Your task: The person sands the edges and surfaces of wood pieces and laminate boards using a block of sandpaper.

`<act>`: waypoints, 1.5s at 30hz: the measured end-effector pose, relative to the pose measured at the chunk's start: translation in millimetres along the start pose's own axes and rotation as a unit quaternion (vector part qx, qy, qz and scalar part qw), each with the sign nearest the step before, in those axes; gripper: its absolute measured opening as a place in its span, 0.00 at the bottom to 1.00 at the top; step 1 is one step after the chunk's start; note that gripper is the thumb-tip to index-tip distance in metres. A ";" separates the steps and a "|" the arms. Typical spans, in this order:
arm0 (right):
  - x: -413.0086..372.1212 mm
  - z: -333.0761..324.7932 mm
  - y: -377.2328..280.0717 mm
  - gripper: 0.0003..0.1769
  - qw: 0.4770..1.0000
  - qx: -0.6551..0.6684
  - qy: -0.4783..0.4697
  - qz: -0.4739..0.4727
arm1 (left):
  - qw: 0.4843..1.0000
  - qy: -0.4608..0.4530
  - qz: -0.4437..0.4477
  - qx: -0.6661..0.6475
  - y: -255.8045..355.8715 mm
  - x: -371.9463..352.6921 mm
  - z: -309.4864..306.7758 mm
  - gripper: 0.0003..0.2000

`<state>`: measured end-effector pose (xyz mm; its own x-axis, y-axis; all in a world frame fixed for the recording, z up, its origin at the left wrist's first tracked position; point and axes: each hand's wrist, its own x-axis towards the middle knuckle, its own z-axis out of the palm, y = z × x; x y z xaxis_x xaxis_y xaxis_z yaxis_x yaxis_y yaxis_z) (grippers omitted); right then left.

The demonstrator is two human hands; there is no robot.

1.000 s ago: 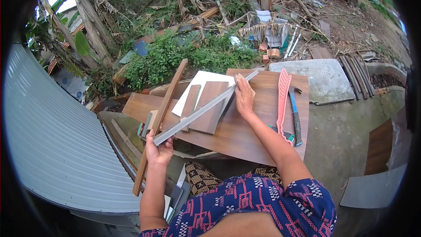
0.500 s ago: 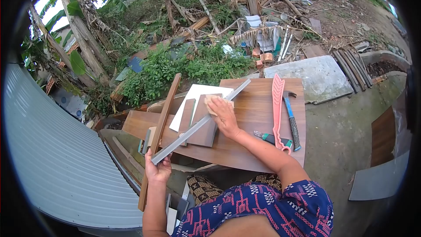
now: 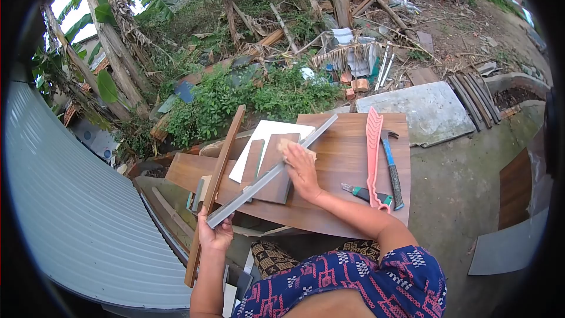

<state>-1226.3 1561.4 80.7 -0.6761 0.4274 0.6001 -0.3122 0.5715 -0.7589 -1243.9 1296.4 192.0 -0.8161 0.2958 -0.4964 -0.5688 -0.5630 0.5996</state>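
My left hand (image 3: 215, 235) is closed around the near end of a long grey strip (image 3: 250, 193), which slants up and away to the right. Pressed against the strip's upper half, my right hand (image 3: 302, 172) grips a tan cloth-like pad (image 3: 286, 144), partly hidden under the fingers. Below the strip lie brown board pieces (image 3: 272, 186) and a white panel (image 3: 239, 169), on a large wood-grain board (image 3: 335, 141). A brown wooden bar (image 3: 225, 156) passes just left of the strip, close to my left hand.
On the right of the wood-grain board lie a pink saw-shaped holder (image 3: 373, 147), a blue-handled hammer (image 3: 393, 168) and a green-black utility knife (image 3: 359, 191). Corrugated metal sheeting (image 3: 100, 194) borders the left. A concrete slab (image 3: 418, 112) lies beyond the board.
The view has tilted slightly, so the scene sits a little lower. My right hand and the pad appear slightly nearer my body along the strip; my left hand keeps its grip.
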 end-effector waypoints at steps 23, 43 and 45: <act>-1.2 -20.3 -63.9 0.21 0.949 -0.023 -0.315 -0.020 | 0.976 -0.103 0.141 0.133 -15.2 -6.6 -5.3 0.24; 80.4 -46.8 141.0 0.21 0.888 -0.335 -0.230 0.214 | 0.974 -0.066 0.155 0.152 -28.2 -13.9 -28.7 0.19; 65.4 -32.6 99.8 0.22 0.928 -0.201 -0.275 0.151 | 0.967 -0.057 0.172 0.179 -28.9 -12.6 -26.2 0.26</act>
<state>-1279.9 1669.3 52.5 -0.9650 0.2521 0.0722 0.1464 0.7464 -0.6492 -1214.6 1288.7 164.6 -0.9578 0.2332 -0.1682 -0.2435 -0.3471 0.9057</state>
